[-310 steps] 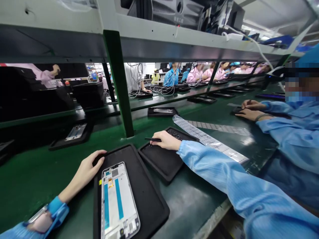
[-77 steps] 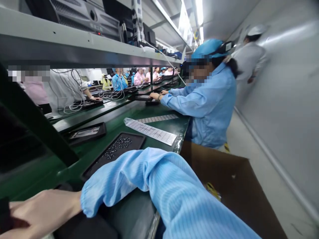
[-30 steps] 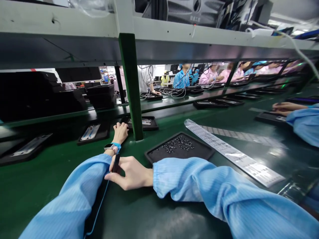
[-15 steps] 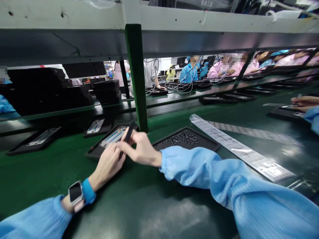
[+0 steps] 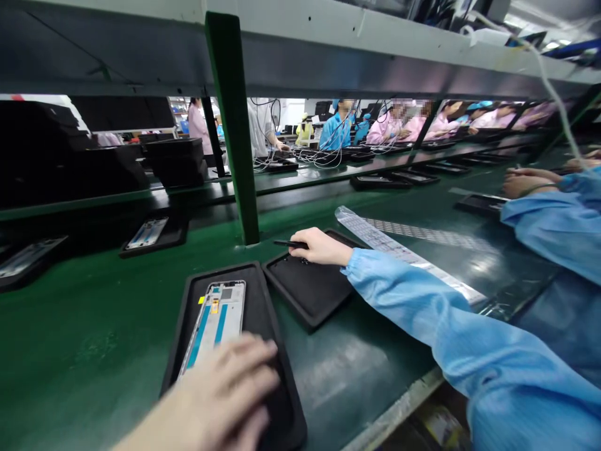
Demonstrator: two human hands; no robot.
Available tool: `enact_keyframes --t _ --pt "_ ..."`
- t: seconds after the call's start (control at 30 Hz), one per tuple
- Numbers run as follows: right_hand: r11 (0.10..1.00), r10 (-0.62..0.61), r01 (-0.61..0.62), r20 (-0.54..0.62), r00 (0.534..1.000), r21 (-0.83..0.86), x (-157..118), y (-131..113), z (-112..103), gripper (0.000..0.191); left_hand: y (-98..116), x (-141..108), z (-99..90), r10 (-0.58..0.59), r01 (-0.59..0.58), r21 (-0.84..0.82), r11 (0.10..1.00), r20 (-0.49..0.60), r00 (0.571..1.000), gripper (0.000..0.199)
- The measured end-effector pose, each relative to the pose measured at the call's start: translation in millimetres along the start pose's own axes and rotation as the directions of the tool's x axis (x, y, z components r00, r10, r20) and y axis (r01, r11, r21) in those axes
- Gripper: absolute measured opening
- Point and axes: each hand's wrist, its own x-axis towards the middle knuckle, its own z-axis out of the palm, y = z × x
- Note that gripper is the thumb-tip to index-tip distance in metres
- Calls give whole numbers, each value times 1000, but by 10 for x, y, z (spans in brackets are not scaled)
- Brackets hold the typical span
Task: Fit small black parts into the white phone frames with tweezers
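My left hand point(image 5: 230, 391) is blurred, its fingers stretched out and apart over the lower part of a phone frame point(image 5: 220, 313). The silvery frame, with blue strips and a yellow tab, lies in a black tray point(image 5: 263, 319); its lower end is hidden by the hand. My right hand point(image 5: 322, 246) is closed around thin black tweezers point(image 5: 288, 243) above a second black tray point(image 5: 314, 291). A few tiny dark parts point(image 5: 304, 260) show under its fingers; the hand covers the far part of that tray.
A green post point(image 5: 235, 138) rises behind the trays to a low shelf point(image 5: 328, 56). Clear printed strips point(image 5: 404, 250) lie at right. More trays with phone frames point(image 5: 148, 232) stand at left. A co-worker's hands point(image 5: 528, 181) and blue sleeves are close on the right.
My hands have parted. The right, still with the tweezers, has moved right over the parts tray; the left has moved to the phone frame. That frame's tray is now nearer and turned.
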Motion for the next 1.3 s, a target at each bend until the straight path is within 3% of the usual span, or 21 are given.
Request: enact_keyframes --t 0.1,0.2,0.27,0.33,0.6,0.8,1.3 --pt "1000 -16 16 0 1000 -4 22 121 164 8 -636 296 -211 -139 141 15 990 -105 985 37" --pt "1000 -29 29 -4 1000 -5 31 84 218 11 -1314 444 -292 -248 261 39 964 -205 947 39" --pt "999 -33 33 -4 999 -5 26 40 226 12 -1609 436 -271 -318 320 5 947 -120 941 44" --pt "999 -36 36 -1 999 -7 19 14 225 12 -1734 379 -219 -351 350 -29 936 -54 935 46" --pt "998 7 -7 2 1000 -60 13 86 254 16 -1457 139 -90 -428 454 59 889 -247 869 38" --pt "995 26 -25 13 1000 -101 -26 57 304 18 -1352 193 -134 -379 382 -18 924 -177 908 38" --pt "987 38 -33 27 999 -157 -55 155 304 16 -1354 221 -64 -428 417 -96 904 -166 889 38"
